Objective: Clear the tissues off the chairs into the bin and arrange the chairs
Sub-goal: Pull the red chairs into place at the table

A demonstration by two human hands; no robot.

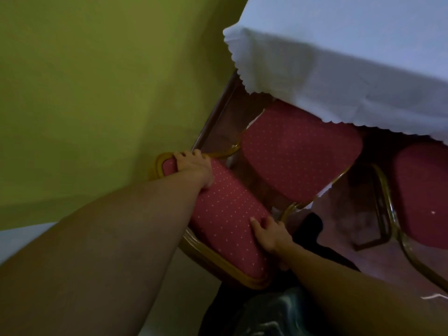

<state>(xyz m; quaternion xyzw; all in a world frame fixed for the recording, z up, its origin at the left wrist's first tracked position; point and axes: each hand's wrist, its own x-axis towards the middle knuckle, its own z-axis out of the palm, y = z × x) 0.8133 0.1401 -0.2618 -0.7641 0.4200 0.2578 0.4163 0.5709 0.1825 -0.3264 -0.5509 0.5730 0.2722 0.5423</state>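
both hands clamp chair back (225, 214), mid frame: left hand (194, 166) wraps top corner, right hand (269, 234) lower edge. push evenly twd table (339, 57), keep it square w/ seat (300, 151).

A green wall (84, 81) fills the view from nine to twelve o'clock. A white tablecloth (339, 57) with a scalloped hem hangs at one to three o'clock. Reddish floor (400, 270) shows at four o'clock.
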